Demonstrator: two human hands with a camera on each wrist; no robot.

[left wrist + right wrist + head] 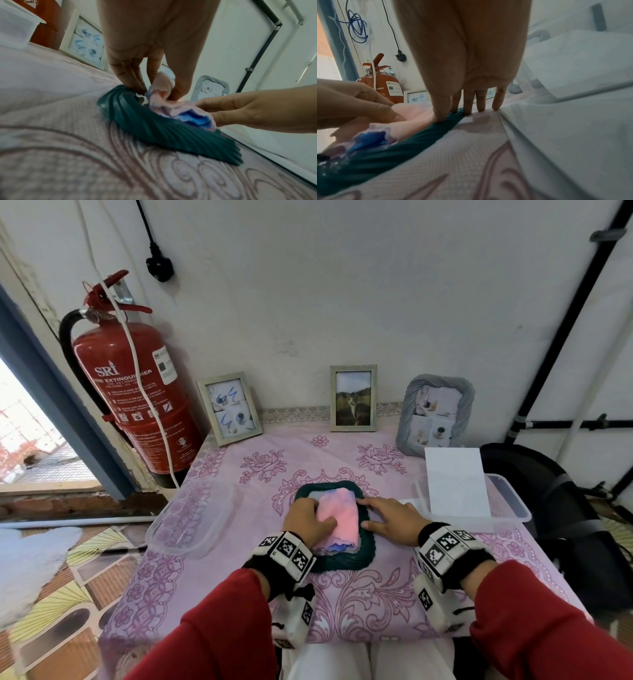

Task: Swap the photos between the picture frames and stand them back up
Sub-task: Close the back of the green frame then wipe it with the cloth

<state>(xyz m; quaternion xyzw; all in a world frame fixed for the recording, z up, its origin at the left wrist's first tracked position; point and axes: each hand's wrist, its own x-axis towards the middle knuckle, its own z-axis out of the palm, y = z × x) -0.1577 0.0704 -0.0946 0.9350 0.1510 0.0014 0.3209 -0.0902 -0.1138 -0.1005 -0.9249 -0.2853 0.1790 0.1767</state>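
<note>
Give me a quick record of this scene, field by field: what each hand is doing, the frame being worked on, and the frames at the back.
left hand: pinches pink cloth
right hand: fingers straight, pressing dark green frame
dark green frame: lying flat on table, cloth on top
standing at back: scribble-photo frame, cat-photo frame, grey frame
right side: clear container holding white sheet

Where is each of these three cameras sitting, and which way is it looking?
Head: worn on the head, looking down at the table, both hands and red sleeves.
Left wrist: low along the left hand, whose fingers pinch the pink cloth on the green frame.
Right wrist: low along the right hand, fingertips pressing the green frame's edge and the table.
Shared: all three show the cloth, the green frame and the fire extinguisher.
</note>
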